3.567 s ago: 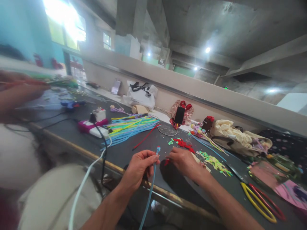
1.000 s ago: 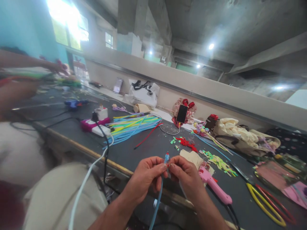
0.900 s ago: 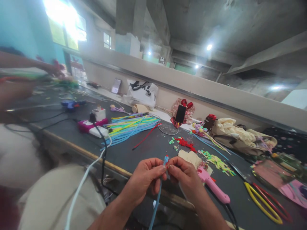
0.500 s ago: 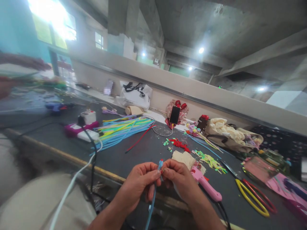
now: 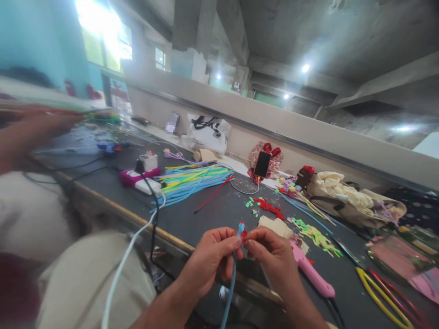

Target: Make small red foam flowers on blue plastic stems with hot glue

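Note:
Over the table's front edge, my left hand (image 5: 214,256) pinches a thin blue stem (image 5: 230,290) just below its top, which carries a lighter blue, red-tipped bit (image 5: 241,226). The stem hangs down past my palm. Close against it on the right, my right hand (image 5: 276,256) has thumb and forefinger closed at a small red piece (image 5: 244,236) touching the stem. Beside my right wrist lies a pink glue gun (image 5: 313,273), its nozzle end over a beige cloth (image 5: 274,225).
Red bits (image 5: 269,209) and yellow-green bits (image 5: 317,235) lie ahead. Scissors (image 5: 384,292) rest at right. Colored stems (image 5: 195,180), a power strip (image 5: 140,179) and a propped phone (image 5: 262,163) stand farther back. At left, a co-worker's arm (image 5: 37,125) reaches over the table.
My view has turned left, so the scene sits farther right. My fingers have parted slightly and the red piece shows more beside the stem. The co-worker's arm has moved.

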Demonstrator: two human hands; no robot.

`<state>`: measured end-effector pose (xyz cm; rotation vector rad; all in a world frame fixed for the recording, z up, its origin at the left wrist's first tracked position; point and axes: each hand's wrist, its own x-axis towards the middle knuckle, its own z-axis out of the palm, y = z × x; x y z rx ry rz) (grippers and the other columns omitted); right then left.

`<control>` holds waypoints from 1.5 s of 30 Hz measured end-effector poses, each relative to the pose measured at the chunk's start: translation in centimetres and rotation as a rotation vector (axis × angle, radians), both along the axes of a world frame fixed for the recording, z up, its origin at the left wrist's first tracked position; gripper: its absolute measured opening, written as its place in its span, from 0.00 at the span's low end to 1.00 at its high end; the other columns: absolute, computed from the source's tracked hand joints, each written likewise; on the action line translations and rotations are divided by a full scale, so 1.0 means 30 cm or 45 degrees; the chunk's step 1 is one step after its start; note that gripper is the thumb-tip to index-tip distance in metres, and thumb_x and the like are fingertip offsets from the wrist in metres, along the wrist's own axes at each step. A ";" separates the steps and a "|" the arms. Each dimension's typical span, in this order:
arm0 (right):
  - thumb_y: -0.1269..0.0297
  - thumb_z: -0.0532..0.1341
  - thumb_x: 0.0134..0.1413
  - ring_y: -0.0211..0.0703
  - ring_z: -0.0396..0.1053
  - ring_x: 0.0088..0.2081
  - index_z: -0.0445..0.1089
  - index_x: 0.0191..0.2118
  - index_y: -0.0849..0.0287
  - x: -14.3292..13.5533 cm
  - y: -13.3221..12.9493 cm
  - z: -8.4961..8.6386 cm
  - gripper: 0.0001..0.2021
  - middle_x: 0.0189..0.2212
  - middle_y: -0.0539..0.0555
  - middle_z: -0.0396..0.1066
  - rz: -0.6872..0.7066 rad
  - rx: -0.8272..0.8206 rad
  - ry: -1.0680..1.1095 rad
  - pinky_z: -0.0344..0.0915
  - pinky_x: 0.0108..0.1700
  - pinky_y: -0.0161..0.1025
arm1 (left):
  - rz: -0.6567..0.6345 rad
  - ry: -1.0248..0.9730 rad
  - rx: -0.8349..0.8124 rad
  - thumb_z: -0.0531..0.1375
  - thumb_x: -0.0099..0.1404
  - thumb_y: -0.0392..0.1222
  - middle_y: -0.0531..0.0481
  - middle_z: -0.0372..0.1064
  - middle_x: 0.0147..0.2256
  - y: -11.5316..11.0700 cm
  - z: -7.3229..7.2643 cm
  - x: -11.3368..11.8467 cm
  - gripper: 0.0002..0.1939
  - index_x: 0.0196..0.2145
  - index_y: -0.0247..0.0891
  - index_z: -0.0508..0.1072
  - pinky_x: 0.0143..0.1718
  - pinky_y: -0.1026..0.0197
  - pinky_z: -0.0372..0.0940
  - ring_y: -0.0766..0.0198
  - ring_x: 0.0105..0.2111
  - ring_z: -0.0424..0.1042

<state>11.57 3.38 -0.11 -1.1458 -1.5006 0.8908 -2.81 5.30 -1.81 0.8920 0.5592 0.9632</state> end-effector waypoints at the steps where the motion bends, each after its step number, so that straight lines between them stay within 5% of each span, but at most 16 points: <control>1: 0.65 0.61 0.47 0.34 0.61 0.23 0.70 0.28 0.59 0.001 -0.005 0.003 0.04 0.21 0.48 0.65 -0.006 0.039 -0.080 0.57 0.25 0.31 | -0.010 -0.001 0.002 0.59 0.54 0.43 0.55 0.67 0.16 -0.001 0.002 0.001 0.11 0.20 0.33 0.67 0.07 0.75 0.48 0.78 0.07 0.57; 5: 0.65 0.58 0.49 0.35 0.60 0.24 0.68 0.27 0.60 0.008 -0.012 0.001 0.05 0.21 0.48 0.64 0.000 0.111 -0.278 0.56 0.26 0.32 | -0.033 0.011 -0.005 0.58 0.54 0.41 0.54 0.67 0.16 -0.005 0.012 0.003 0.10 0.20 0.33 0.67 0.07 0.75 0.47 0.78 0.07 0.57; 9: 0.62 0.56 0.51 0.34 0.58 0.23 0.66 0.27 0.60 0.032 -0.011 0.007 0.07 0.20 0.47 0.62 0.068 0.037 -0.133 0.54 0.24 0.31 | 0.000 0.100 0.004 0.60 0.53 0.41 0.54 0.69 0.17 -0.005 0.023 -0.003 0.09 0.22 0.34 0.66 0.08 0.75 0.44 0.79 0.07 0.54; 14: 0.61 0.55 0.53 0.34 0.59 0.23 0.66 0.28 0.59 0.079 -0.024 0.080 0.08 0.20 0.47 0.63 0.008 0.082 -0.312 0.54 0.24 0.31 | 0.132 0.304 0.030 0.61 0.51 0.42 0.57 0.65 0.13 -0.003 0.032 -0.012 0.09 0.22 0.35 0.67 0.09 0.73 0.41 0.79 0.08 0.48; 21: 0.64 0.56 0.52 0.39 0.64 0.31 0.69 0.30 0.58 0.106 -0.012 0.151 0.06 0.27 0.50 0.67 0.117 0.227 -0.588 0.58 0.33 0.35 | 0.125 0.451 0.178 0.61 0.50 0.44 0.58 0.63 0.13 -0.009 0.046 -0.019 0.10 0.21 0.34 0.69 0.16 0.70 0.48 0.74 0.14 0.53; 30: 0.66 0.57 0.52 0.39 0.64 0.33 0.67 0.28 0.59 0.120 0.008 0.164 0.05 0.29 0.51 0.65 0.294 0.334 -0.578 0.59 0.36 0.36 | 0.126 0.592 0.286 0.58 0.51 0.43 0.58 0.58 0.14 -0.020 0.054 -0.010 0.09 0.21 0.33 0.69 0.20 0.67 0.51 0.71 0.17 0.55; 45: 0.68 0.58 0.51 0.38 0.64 0.35 0.68 0.28 0.58 0.115 0.001 0.147 0.03 0.32 0.51 0.63 0.321 0.379 -0.624 0.59 0.38 0.36 | 0.128 0.657 0.424 0.57 0.53 0.44 0.57 0.58 0.16 -0.019 0.027 0.001 0.11 0.21 0.33 0.69 0.20 0.67 0.50 0.70 0.18 0.55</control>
